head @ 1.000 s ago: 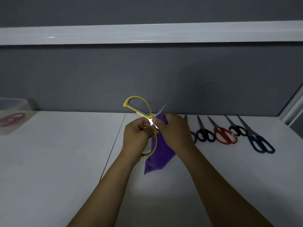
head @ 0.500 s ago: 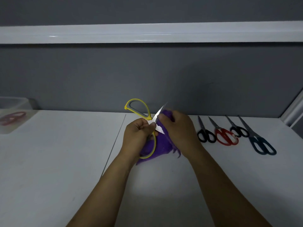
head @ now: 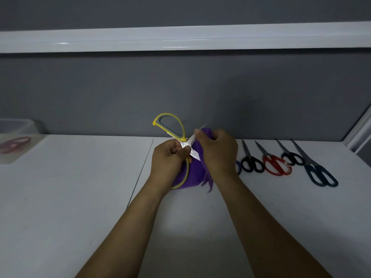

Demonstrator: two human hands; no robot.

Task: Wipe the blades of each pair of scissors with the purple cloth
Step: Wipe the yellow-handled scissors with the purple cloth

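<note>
Above the white table, my left hand (head: 169, 159) grips the yellow-handled scissors (head: 172, 128) near the pivot, with the blades spread apart and one handle loop sticking up. My right hand (head: 217, 151) holds the purple cloth (head: 193, 173) bunched round one bright blade. The cloth hangs down between both hands. A row of scissors lies on the table to the right: black-handled scissors (head: 252, 163), red-handled scissors (head: 275, 162), small black scissors (head: 292, 158) and dark blue scissors (head: 319, 174). A blue handle (head: 238, 167) peeks out behind my right wrist.
A clear plastic container (head: 14, 145) with red scissors inside stands at the far left. The grey wall (head: 180, 93) rises right behind the table, with a white rail across it. A seam (head: 140, 173) runs down the tabletop left of my hands.
My right hand has slid the cloth up along the blade toward its tip. The cloth has bunched up and hangs shorter than before. The left hand stays in place on the scissors.
</note>
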